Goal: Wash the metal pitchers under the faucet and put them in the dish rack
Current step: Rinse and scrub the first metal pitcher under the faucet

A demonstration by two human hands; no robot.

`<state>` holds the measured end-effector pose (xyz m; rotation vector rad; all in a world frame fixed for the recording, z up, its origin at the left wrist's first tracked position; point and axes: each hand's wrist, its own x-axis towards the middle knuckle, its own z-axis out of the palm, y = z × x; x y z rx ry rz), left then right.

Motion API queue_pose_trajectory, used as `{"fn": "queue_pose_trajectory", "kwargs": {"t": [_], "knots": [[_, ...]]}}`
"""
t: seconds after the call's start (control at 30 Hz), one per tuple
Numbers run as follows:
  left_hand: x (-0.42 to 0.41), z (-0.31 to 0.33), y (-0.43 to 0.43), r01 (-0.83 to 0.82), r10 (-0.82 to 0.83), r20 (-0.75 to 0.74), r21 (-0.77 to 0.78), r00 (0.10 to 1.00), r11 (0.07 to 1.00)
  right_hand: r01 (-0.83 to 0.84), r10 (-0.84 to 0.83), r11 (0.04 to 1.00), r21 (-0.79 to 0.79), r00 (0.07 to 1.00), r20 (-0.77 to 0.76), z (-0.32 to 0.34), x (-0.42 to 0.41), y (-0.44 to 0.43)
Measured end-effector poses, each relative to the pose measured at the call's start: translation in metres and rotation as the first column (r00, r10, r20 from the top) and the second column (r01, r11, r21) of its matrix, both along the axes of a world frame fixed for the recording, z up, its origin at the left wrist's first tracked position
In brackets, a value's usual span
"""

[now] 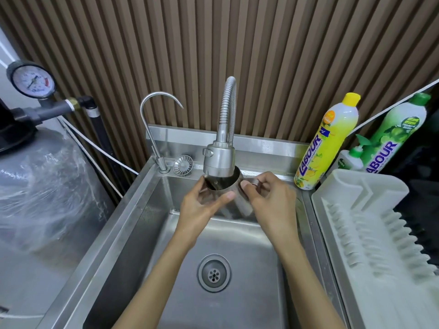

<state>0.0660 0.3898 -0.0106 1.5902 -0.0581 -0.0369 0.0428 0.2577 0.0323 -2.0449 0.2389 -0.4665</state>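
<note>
Left hand point(202, 206) and right hand point(268, 198) hide much of the metal pitcher point(224, 182) (lower body blurred, handle mostly covered) | faucet head point(219, 160) blocks its far rim | left: fingers curled round the body, thumb across front | right: pinching the handle | pitcher above sink point(142, 210), mouth just under faucet head

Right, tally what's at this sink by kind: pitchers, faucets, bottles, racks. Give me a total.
metal pitcher: 1
Faucets: 2 (flexible spray faucet, slim gooseneck tap)
Labour dish-soap bottles: 2 (yellow bottle, green bottle)
small pump bottle: 1
dish rack: 1
Total: 7
</note>
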Motion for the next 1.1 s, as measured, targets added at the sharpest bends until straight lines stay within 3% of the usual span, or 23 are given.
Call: {"fn": "queue_pose_trajectory", "kwargs": {"t": [0.07, 0.13, 0.23, 0.3, 0.33, 0.4, 0.47, 0.57, 0.67, 0.77, 0.83, 0.93, 1.1], "knots": [[0.003, 0.0, -0.002, -0.015, 0.02, 0.072, -0.073, 0.997, 0.997, -0.053, 0.048, 0.984, 0.172, 0.998, 0.034, -0.005, 0.002, 0.003], [0.005, 0.0, -0.002, -0.078, 0.083, 0.187, -0.037, 0.979, 0.996, -0.134, 0.135, 0.912, 0.388, 0.991, 0.026, -0.015, 0.008, 0.002], [0.001, 0.008, 0.002, -0.207, 0.128, 0.37, 0.18, 0.92, 0.962, -0.213, 0.273, 0.696, 0.685, 0.962, 0.023, -0.029, 0.013, 0.002], [-0.001, 0.013, 0.004, -0.357, 0.168, 0.48, 0.336, 0.861, 0.872, -0.225, 0.335, 0.546, 0.807, 0.942, 0.036, -0.035, 0.013, 0.004], [-0.002, 0.015, 0.005, -0.427, 0.184, 0.51, 0.415, 0.841, 0.803, -0.218, 0.355, 0.519, 0.827, 0.935, 0.024, -0.038, 0.013, 0.006], [-0.005, 0.02, 0.005, -0.497, 0.228, 0.499, 0.514, 0.836, 0.699, -0.194, 0.385, 0.532, 0.824, 0.923, -0.031, -0.04, 0.013, 0.008], [-0.008, 0.024, 0.003, -0.496, 0.272, 0.44, 0.547, 0.856, 0.675, -0.169, 0.392, 0.595, 0.786, 0.914, -0.1, -0.034, 0.012, 0.006], [-0.014, 0.017, 0.002, -0.388, 0.279, 0.279, 0.505, 0.919, 0.771, -0.108, 0.284, 0.767, 0.632, 0.941, -0.184, -0.02, 0.007, -0.002], [-0.014, 0.004, -0.002, -0.259, 0.228, 0.129, 0.323, 0.965, 0.91, -0.049, 0.078, 0.969, 0.244, 0.991, -0.11, -0.01, 0.002, -0.004], [-0.006, -0.005, -0.01, -0.127, 0.128, 0.0, 0.123, 0.992, 0.984, -0.035, 0.034, 0.999, 0.04, 0.999, 0.013, -0.004, -0.003, 0.002], [0.0, -0.005, -0.012, -0.08, 0.08, 0.014, -0.016, 0.997, 0.997, -0.093, 0.085, 0.987, 0.13, 0.994, 0.071, -0.004, -0.003, 0.005], [0.009, -0.002, -0.007, -0.136, 0.13, 0.171, 0.029, 0.977, 0.99, -0.209, 0.193, 0.886, 0.414, 0.978, 0.081, -0.02, 0.01, 0.004], [0.003, 0.012, 0.009, -0.312, 0.163, 0.407, 0.333, 0.899, 0.89, -0.28, 0.388, 0.513, 0.811, 0.919, 0.072, -0.047, 0.019, 0.011]]}}
